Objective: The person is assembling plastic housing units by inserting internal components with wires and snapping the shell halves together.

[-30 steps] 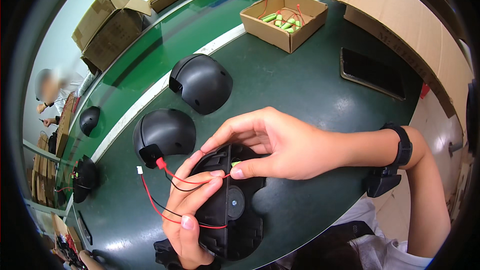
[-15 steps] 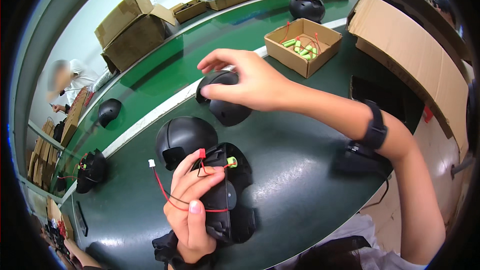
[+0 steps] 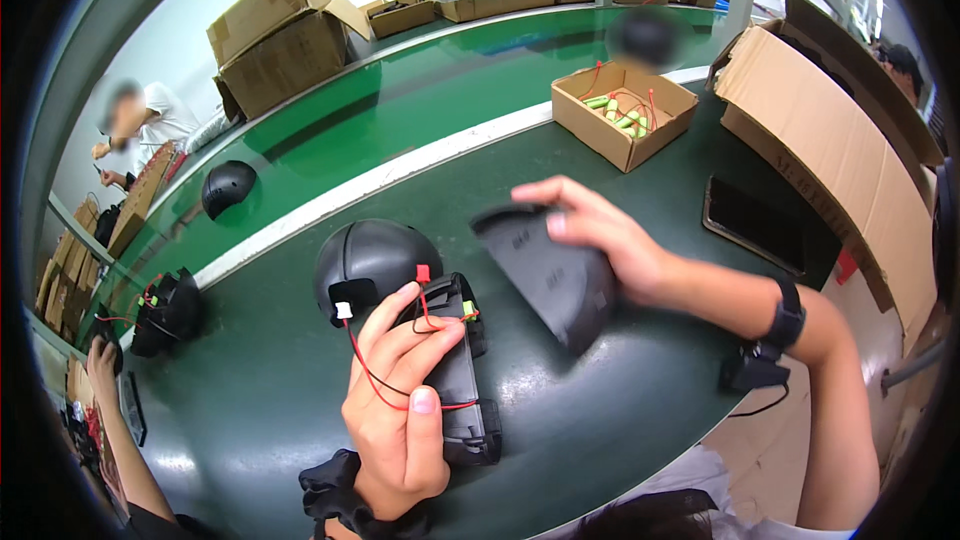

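Note:
My left hand (image 3: pixel 400 430) is closed around a black plastic housing (image 3: pixel 468 432), its fingers lying over wires on it. A red connector (image 3: pixel 423 273) and a white connector (image 3: pixel 344 310) stick out beside the fingers on red and black leads. A bit of a green battery (image 3: pixel 469 311) shows at the housing's far end. To the right, my right hand (image 3: pixel 615 240) grips a curved black plastic shell (image 3: pixel 555 280), tilted, raised over the table and slightly blurred. Just beyond my left hand rests a rounded black dome (image 3: pixel 380 252).
An open cardboard box (image 3: pixel 640 153) of green batteries stands at the far right, near a dark phone-like slab (image 3: pixel 755 225). A large carton (image 3: pixel 820 130) flanks the right. Black shells lie on the green belt (image 3: pixel 420 105). Another person's hand (image 3: pixel 103 360) touches parts at left.
My right hand has come nearer, bringing the black shell up from beyond the dome. My left hand keeps its hold on the housing. At left, another person's arm has reached forward.

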Action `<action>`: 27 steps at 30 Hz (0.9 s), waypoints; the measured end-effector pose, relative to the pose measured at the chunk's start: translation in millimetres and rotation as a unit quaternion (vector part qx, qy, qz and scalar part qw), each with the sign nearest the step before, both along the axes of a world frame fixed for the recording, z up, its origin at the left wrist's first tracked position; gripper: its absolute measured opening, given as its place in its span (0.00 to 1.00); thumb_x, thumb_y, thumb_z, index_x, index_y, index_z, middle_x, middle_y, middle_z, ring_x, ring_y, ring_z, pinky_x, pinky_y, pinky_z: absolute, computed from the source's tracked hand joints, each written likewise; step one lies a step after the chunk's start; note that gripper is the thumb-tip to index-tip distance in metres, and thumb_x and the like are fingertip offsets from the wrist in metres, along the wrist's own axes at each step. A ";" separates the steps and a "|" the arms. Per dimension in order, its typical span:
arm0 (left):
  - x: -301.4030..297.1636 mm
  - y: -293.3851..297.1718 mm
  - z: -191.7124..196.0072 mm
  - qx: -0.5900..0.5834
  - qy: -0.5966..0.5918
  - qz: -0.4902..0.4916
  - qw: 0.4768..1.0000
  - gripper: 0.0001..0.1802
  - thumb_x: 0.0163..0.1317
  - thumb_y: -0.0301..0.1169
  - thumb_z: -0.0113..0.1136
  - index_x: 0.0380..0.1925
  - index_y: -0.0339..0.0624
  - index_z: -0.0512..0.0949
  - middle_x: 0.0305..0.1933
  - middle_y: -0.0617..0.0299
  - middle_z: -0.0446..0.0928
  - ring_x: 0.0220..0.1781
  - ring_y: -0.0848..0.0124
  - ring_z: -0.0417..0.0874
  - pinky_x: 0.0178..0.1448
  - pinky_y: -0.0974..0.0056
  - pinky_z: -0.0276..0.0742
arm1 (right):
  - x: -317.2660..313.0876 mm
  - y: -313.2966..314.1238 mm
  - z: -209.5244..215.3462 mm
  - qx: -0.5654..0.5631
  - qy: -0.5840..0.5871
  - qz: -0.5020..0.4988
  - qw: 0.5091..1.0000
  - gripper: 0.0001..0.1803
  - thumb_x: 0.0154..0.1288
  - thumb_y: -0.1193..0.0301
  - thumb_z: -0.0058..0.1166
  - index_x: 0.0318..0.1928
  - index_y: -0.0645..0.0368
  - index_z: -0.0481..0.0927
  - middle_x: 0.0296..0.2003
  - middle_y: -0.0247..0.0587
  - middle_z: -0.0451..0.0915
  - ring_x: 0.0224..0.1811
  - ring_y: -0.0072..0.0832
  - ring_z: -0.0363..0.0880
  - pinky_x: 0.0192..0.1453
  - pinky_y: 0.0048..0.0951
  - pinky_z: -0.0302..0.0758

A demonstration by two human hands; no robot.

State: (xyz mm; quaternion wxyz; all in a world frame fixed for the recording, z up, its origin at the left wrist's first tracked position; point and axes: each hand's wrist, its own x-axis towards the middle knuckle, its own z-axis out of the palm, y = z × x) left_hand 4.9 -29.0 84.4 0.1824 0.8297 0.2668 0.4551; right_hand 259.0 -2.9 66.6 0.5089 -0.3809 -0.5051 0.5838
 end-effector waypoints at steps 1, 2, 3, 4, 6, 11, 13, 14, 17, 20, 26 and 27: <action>0.4 -0.7 0.0 -0.005 -0.003 -0.001 1.000 0.21 0.61 0.29 0.41 0.45 0.29 0.80 0.45 0.45 0.80 0.63 0.42 0.72 0.66 0.47 0.65 | -0.5 -12.3 -2.8 0.018 -0.005 0.037 0.999 0.24 0.67 0.69 0.53 0.62 0.57 0.65 0.58 0.44 0.70 0.58 0.25 0.70 0.64 0.28 0.67; 0.8 -1.3 0.3 -0.007 -0.001 -0.006 1.000 0.21 0.61 0.29 0.41 0.45 0.29 0.80 0.45 0.45 0.80 0.63 0.42 0.72 0.66 0.47 0.65 | -4.7 -20.1 -9.1 0.086 -0.038 0.053 0.994 0.23 0.66 0.71 0.55 0.59 0.57 0.63 0.62 0.48 0.66 0.63 0.28 0.66 0.67 0.30 0.64; 3.5 -2.1 1.7 -0.008 0.001 -0.016 1.000 0.21 0.61 0.29 0.41 0.45 0.29 0.80 0.45 0.45 0.80 0.63 0.42 0.72 0.66 0.47 0.65 | -7.4 -28.6 -12.9 0.155 -0.072 0.065 0.983 0.23 0.65 0.73 0.57 0.57 0.57 0.61 0.66 0.51 0.62 0.68 0.31 0.61 0.70 0.33 0.60; 4.4 -2.1 1.9 -0.016 0.002 -0.026 1.000 0.21 0.61 0.29 0.41 0.45 0.29 0.80 0.45 0.44 0.80 0.63 0.41 0.72 0.67 0.47 0.65 | -15.3 -33.5 -13.6 0.134 -0.017 0.086 0.987 0.23 0.64 0.74 0.59 0.54 0.56 0.61 0.68 0.53 0.60 0.70 0.34 0.58 0.72 0.35 0.58; 4.2 -2.5 0.0 -0.022 0.002 -0.031 0.999 0.21 0.61 0.30 0.41 0.45 0.29 0.80 0.45 0.44 0.80 0.63 0.41 0.72 0.66 0.46 0.65 | -27.2 -35.4 -13.4 0.112 0.045 0.120 0.985 0.29 0.62 0.76 0.61 0.59 0.58 0.58 0.69 0.55 0.58 0.73 0.36 0.54 0.75 0.37 0.53; 3.7 -4.8 -0.8 -0.033 -0.007 -0.042 0.999 0.21 0.62 0.31 0.42 0.45 0.29 0.81 0.45 0.44 0.80 0.63 0.40 0.72 0.66 0.46 0.65 | -29.4 -35.3 -8.4 0.098 0.000 0.136 0.986 0.39 0.61 0.76 0.61 0.70 0.61 0.56 0.67 0.49 0.63 0.71 0.31 0.58 0.74 0.33 0.55; 2.8 -6.4 0.1 -0.037 -0.002 -0.045 0.998 0.21 0.62 0.31 0.43 0.45 0.29 0.81 0.45 0.45 0.80 0.62 0.40 0.72 0.66 0.46 0.65 | -31.1 -37.6 -6.4 0.105 -0.013 0.122 0.987 0.31 0.65 0.70 0.59 0.66 0.64 0.63 0.62 0.45 0.68 0.67 0.30 0.64 0.72 0.32 0.59; 2.6 -7.4 0.3 -0.038 -0.002 -0.044 0.998 0.21 0.62 0.31 0.43 0.45 0.29 0.81 0.45 0.45 0.80 0.62 0.40 0.72 0.66 0.46 0.65 | -31.5 -37.5 -5.6 0.105 -0.013 0.123 0.987 0.31 0.65 0.70 0.59 0.66 0.64 0.63 0.62 0.45 0.68 0.67 0.30 0.64 0.72 0.32 0.59; 3.4 -7.7 -0.4 -0.052 -0.004 -0.067 0.996 0.21 0.61 0.32 0.44 0.45 0.29 0.81 0.45 0.45 0.80 0.62 0.41 0.72 0.66 0.46 0.65 | -29.8 -33.4 -4.1 0.052 0.044 0.124 0.990 0.27 0.72 0.63 0.51 0.65 0.64 0.65 0.58 0.43 0.72 0.62 0.28 0.68 0.69 0.30 0.63; 4.7 -7.9 1.0 -0.058 -0.015 -0.081 0.995 0.21 0.61 0.32 0.45 0.44 0.30 0.81 0.45 0.46 0.80 0.62 0.41 0.72 0.66 0.46 0.65 | -26.7 -27.7 -6.8 0.032 0.067 0.160 0.984 0.23 0.78 0.62 0.37 0.65 0.63 0.65 0.60 0.42 0.71 0.63 0.28 0.68 0.69 0.30 0.62; 4.5 -5.8 0.3 -0.073 -0.023 -0.096 0.992 0.21 0.62 0.34 0.45 0.43 0.31 0.82 0.44 0.48 0.81 0.62 0.42 0.72 0.66 0.46 0.65 | -38.4 -31.0 -2.1 0.090 0.044 0.104 0.989 0.24 0.76 0.64 0.34 0.63 0.67 0.68 0.59 0.48 0.73 0.63 0.32 0.69 0.70 0.32 0.59; 4.7 -5.9 0.8 -0.074 -0.022 -0.094 0.993 0.21 0.62 0.34 0.45 0.43 0.31 0.82 0.44 0.48 0.81 0.62 0.42 0.72 0.66 0.46 0.65 | -37.7 -29.2 -1.6 0.118 0.029 0.142 0.982 0.23 0.75 0.65 0.35 0.62 0.68 0.69 0.59 0.48 0.74 0.63 0.32 0.69 0.70 0.32 0.60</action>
